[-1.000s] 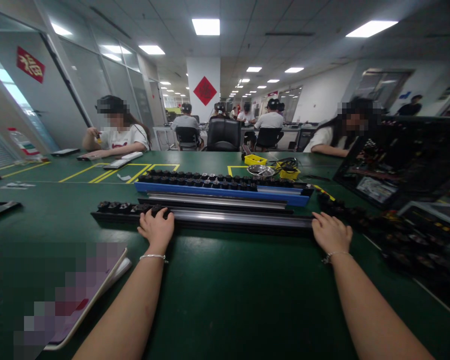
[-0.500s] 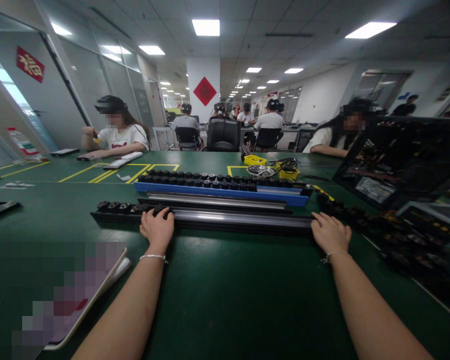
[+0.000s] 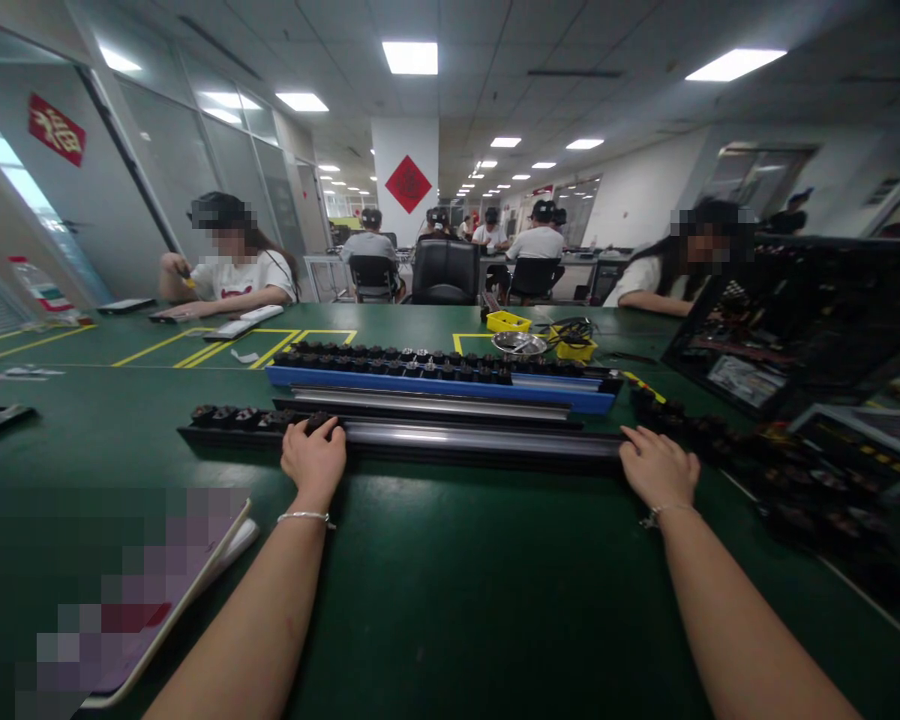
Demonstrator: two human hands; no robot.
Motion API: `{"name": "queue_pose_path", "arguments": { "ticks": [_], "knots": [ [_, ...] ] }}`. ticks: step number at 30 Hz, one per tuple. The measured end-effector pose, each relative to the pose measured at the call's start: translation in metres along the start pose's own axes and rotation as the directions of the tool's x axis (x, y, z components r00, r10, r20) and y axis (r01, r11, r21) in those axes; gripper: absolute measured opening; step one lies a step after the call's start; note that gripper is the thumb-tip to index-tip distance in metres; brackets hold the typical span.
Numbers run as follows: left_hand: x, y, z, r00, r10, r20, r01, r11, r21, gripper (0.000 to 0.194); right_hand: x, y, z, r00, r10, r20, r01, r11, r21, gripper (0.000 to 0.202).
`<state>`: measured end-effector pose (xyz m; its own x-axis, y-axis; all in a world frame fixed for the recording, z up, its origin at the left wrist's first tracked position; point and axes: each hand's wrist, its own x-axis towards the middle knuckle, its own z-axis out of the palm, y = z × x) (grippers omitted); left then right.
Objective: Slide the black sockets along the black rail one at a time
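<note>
In front of me, a long black track (image 3: 480, 445) with a shiny silver face lies across the table. Several small black blocks (image 3: 232, 415), with pale details on top, sit in a row on its left part. My left hand (image 3: 313, 460) is closed over the track at the right end of that row, its fingertips on the last blocks. At the track's right end, my right hand (image 3: 658, 465) grips with fingers bent over the edge. Just behind lie a second silver-faced track (image 3: 435, 403) and a blue track (image 3: 442, 388) bearing rows of similar black blocks.
A tablet-like device (image 3: 187, 600), partly blurred out, lies at left front. More black blocks (image 3: 817, 490) are heaped at right, beside an open black case (image 3: 795, 320). Yellow bins (image 3: 508, 321) and a metal dish (image 3: 520, 343) stand farther back. Two people sit across the table.
Both hands keep their hold at the same places on the track. The whole view has shifted very slightly; nothing else visibly moved.
</note>
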<state>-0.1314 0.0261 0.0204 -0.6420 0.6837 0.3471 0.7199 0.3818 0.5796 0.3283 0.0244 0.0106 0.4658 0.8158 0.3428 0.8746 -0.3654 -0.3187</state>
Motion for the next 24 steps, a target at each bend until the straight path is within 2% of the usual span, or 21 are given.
{"name": "queue_pose_path", "arguments": {
  "ticks": [15,24],
  "knots": [
    [0.0034,-0.0041,0.0031,0.999,0.002,0.035,-0.002,1.0,-0.008,0.033,-0.0002,0.0,-0.0008,1.0,0.0,0.006,0.0,1.0,-0.007,0.049],
    [0.0042,-0.0054,0.0057,1.0,0.015,0.01,-0.014,0.999,-0.033,0.035,-0.0007,-0.0003,0.0012,1.0,0.005,-0.016,-0.005,1.0,-0.008,0.049]
  ]
}}
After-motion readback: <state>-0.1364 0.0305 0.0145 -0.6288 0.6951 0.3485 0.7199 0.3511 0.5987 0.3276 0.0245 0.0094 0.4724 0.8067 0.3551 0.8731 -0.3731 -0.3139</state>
